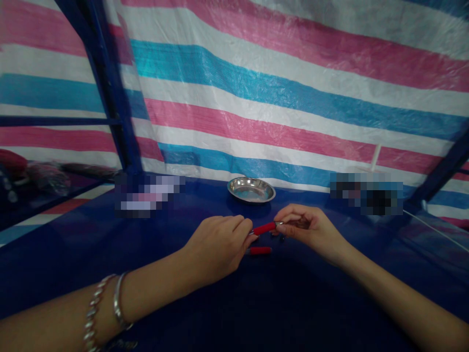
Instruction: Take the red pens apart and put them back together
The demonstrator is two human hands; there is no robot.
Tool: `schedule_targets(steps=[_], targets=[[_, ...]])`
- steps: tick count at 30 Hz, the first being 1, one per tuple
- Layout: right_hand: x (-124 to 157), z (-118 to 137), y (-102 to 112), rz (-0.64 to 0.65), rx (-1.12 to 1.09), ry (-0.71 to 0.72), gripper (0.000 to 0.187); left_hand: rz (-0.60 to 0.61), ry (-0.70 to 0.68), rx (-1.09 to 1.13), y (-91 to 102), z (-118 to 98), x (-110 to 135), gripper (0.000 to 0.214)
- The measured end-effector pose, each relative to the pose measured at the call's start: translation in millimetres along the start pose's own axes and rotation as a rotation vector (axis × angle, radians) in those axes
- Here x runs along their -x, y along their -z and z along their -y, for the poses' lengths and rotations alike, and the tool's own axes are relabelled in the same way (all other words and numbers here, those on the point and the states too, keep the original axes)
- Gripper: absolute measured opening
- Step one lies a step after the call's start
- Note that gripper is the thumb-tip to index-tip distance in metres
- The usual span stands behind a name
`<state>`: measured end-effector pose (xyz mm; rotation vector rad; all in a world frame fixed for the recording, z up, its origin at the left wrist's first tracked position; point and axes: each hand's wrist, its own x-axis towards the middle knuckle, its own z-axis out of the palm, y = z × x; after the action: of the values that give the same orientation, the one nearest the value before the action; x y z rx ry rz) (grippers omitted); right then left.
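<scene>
A slim red pen-like tube (264, 228) with silvery ends is held level above the blue tabletop (176, 313), between my two hands. My left hand (222, 242) is closed around its left end, with the fingers curled over it. At the silvery right end, the thumb and fingers of my right hand (308, 227) pinch the tip. Just below lies a second red tube (260, 251), its left part hidden by my left hand. Some small dark, shiny bits (281, 238) sit under my right fingers, too small to name.
A shallow round metal dish (251, 190) stands beyond my hands, near the striped plastic sheet (256, 117). Blurred-out items lie at the back left (150, 195) and back right (366, 193). Blue metal posts (110, 98) frame the table. A pale cord (436, 230) runs at the right.
</scene>
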<state>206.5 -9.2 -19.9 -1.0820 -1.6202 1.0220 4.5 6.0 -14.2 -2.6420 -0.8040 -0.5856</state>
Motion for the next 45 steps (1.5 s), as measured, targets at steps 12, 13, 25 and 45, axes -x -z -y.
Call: schedule_targets(steps=[12, 13, 25, 45], targets=[[-0.3, -1.2, -3.6, -0.010, 0.056, 0.012, 0.015, 0.008, -0.016, -0.007, -1.1, 0.5, 1.1, 0.022], [-0.2, -1.2, -3.7, -0.010, 0.059, 0.010, 0.014, 0.010, -0.018, -0.008, -1.1, 0.6, 1.0, 0.022], [0.4, -1.9, -2.1, 0.022, 0.136, 0.017, 0.015, -0.017, -0.028, -0.044, -1.6, 0.2, 0.8, 0.021], [1.1, -1.8, 1.7, 0.099, 0.505, 0.172, 0.021, -0.046, -0.033, -0.058, -5.3, 1.0, -0.4, 0.022]])
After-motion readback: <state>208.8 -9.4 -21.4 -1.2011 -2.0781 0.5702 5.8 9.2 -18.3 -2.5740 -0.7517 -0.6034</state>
